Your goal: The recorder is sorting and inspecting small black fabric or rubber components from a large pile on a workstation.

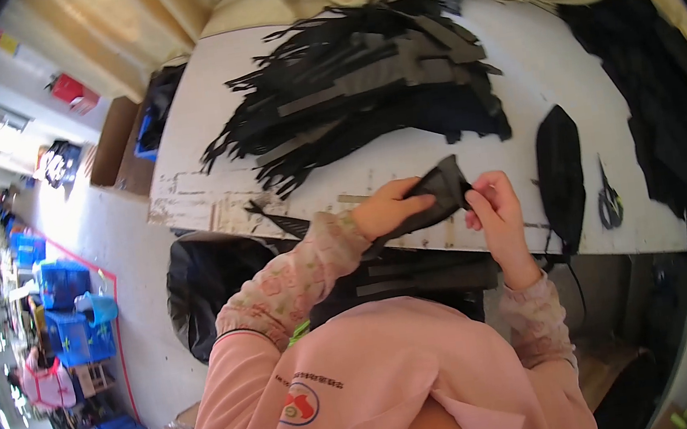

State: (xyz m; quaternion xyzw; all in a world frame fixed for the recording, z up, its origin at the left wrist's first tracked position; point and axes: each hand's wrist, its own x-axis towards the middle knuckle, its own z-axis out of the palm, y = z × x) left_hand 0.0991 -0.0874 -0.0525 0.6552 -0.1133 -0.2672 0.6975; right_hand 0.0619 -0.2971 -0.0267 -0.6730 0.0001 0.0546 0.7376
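Observation:
My left hand (pixel 390 206) and my right hand (pixel 494 206) both grip a folded black fabric piece (pixel 437 194) above the near edge of a white table (pixel 517 90). The left pinches its left end, the right holds its right tip. More dark strips (pixel 419 274) lie in my lap under the hands. A large heap of black fabric strips (pixel 362 83) covers the far middle of the table.
An oval black fabric piece (pixel 560 175) and scissors (pixel 608 199) lie on the table to the right. Black cloth (pixel 663 89) is piled at the right edge. A black bag (pixel 210 282) stands at lower left. Blue crates (pixel 70 325) and another person (pixel 42 380) are far left.

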